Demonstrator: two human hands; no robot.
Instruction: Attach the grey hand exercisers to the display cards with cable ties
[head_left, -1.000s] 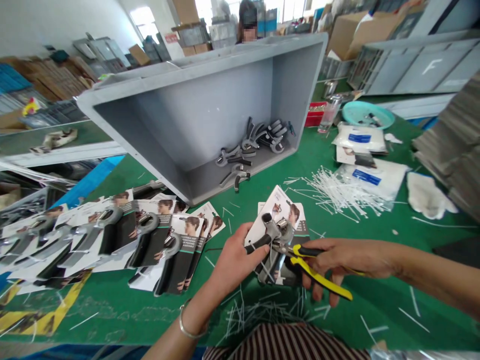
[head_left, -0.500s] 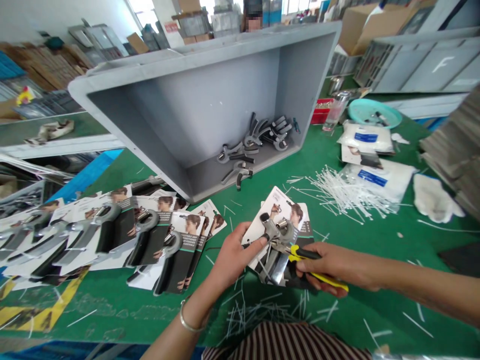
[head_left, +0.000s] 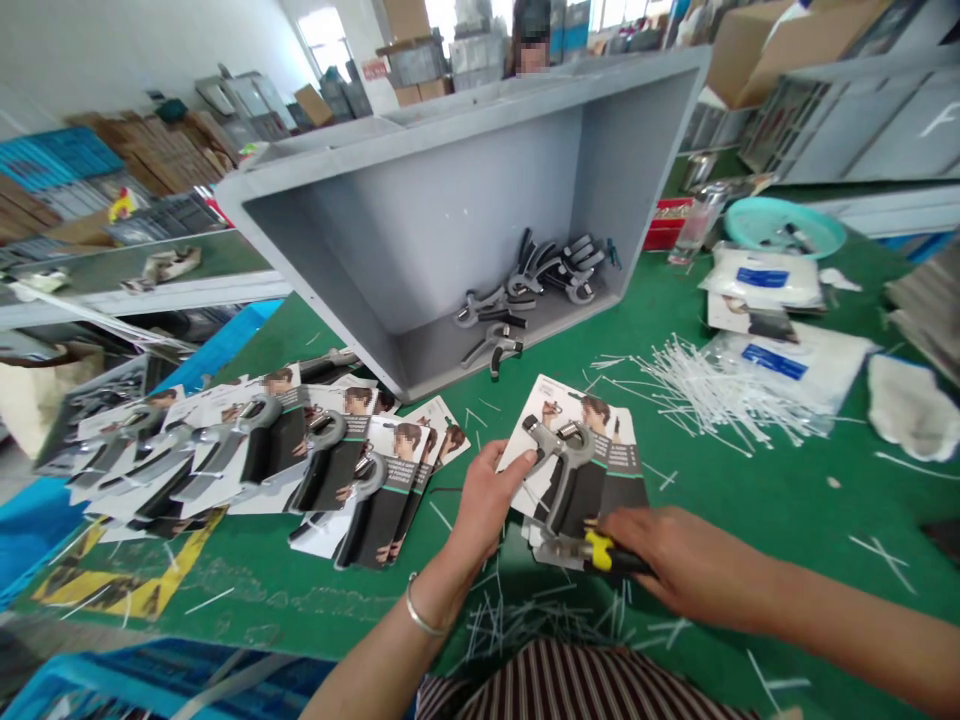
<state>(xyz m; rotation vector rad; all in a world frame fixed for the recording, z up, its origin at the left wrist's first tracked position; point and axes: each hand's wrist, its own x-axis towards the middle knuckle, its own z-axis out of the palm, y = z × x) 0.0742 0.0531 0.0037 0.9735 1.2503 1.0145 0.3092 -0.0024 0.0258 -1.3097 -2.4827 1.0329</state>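
Note:
My left hand [head_left: 487, 495] pinches the left edge of a printed card, its thumb on the front. A grey and black hand grip strengthener [head_left: 559, 455] lies on that card [head_left: 619, 455], its coil end up. My right hand [head_left: 649, 550] is closed round yellow and black pliers [head_left: 600, 550], held low by the card's bottom edge. The pliers' jaws are blurred against a shiny grey part there, and I cannot tell if they touch it. A heap of white cable ties [head_left: 720, 395] lies to the right, and cut bits are scattered under my hands.
Carded grip strengthener packs [head_left: 375, 500] lie overlapped at the left. A grey crate [head_left: 480, 180] on its side holds several loose strengtheners [head_left: 555, 270]. Plastic bags [head_left: 765, 280], a turquoise plate [head_left: 784, 220] and a white glove [head_left: 911, 410] are at the right. Another person is behind the crate.
The pliers have moved down from the middle of the strengthener to the card's lower edge. My left hand still holds the card. The whole view has shifted slightly.

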